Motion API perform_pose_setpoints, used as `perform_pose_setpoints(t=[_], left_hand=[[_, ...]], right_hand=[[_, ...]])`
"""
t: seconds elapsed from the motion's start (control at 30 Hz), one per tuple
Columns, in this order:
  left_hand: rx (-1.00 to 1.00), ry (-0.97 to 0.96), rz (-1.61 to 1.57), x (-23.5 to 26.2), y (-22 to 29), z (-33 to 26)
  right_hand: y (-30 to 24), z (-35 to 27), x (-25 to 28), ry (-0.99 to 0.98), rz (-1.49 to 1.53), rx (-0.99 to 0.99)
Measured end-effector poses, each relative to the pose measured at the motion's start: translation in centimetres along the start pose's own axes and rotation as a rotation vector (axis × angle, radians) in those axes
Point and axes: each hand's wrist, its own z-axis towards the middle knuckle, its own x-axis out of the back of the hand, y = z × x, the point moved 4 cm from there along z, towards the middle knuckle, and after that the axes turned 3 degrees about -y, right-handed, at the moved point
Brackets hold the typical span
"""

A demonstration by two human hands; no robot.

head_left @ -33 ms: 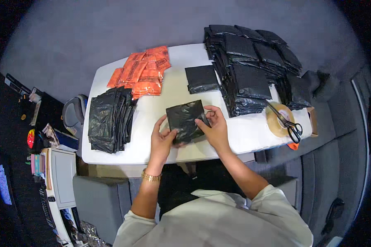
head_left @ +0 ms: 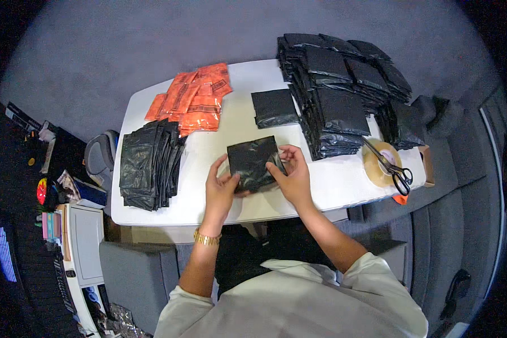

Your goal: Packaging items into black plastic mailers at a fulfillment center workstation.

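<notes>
Between my two hands, just above the near middle of the white table [head_left: 208,217], is a folded black plastic packet [head_left: 252,160]. My left hand [head_left: 222,186] is closed on its lower left edge, thumb on top. Gripping the right side is my right hand [head_left: 290,172], its thumb pressed onto the upper face and its other fingers around the edge. Farther back lies a single flat black packet [head_left: 275,107]. To the left, a leaning pile of similar black packets [head_left: 143,166] sits close to several orange printed packets [head_left: 191,98] in clear wrapping.
Tall stacks of black packets [head_left: 341,110] fill the table's back right. A roll of clear tape [head_left: 376,169] lies at the right end with black-handled scissors [head_left: 400,177] across it. Beyond the table are a grey sofa [head_left: 462,219] on the right and a white cabinet [head_left: 87,242] on the left.
</notes>
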Motion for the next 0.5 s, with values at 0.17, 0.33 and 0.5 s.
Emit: perform_pose_setpoints(t=[0.17,0.33,0.5], left_hand=[[-0.041,0.051,-0.032,-1.2,1.9,6.7],[-0.252,-0.072,-0.066,-4.4,6.4,13.1],[-0.192,-0.154,0.081,-5.7,5.8,16.8]], right_hand=[[-1.3,-0.5,1.6,0.096,-0.402,0.140],[-1.8,0.3,2.1,0.091,-0.419,0.217],[-2.6,1.6,1.9,0.029,-0.480,0.207]])
